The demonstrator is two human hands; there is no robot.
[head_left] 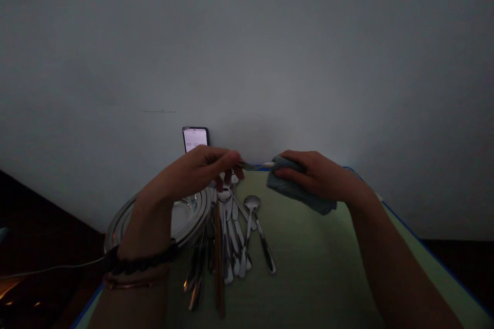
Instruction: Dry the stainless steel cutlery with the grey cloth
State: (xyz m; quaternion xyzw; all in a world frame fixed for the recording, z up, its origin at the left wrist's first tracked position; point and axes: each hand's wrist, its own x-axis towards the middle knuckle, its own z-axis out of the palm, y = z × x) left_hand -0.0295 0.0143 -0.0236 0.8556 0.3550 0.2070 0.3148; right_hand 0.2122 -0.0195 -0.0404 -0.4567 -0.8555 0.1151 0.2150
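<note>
Above the table, my left hand pinches one end of a slim piece of metal cutlery; whether it is a fork or a spoon I cannot tell. Its other end runs into a grey-blue cloth. My right hand is closed around that cloth, wrapped over the cutlery's pale handle. Under my left hand lies a pile of spoons and other metal cutlery. A pair of brown wooden chopsticks lies along the pile. One spoon rests at its right edge, bowl facing away from me.
Stacked round metal plates or trays stand left of the cutlery, partly behind my left forearm. A lit phone with a timer leans on the grey wall. The green table has a blue edge. A thin cable runs at left.
</note>
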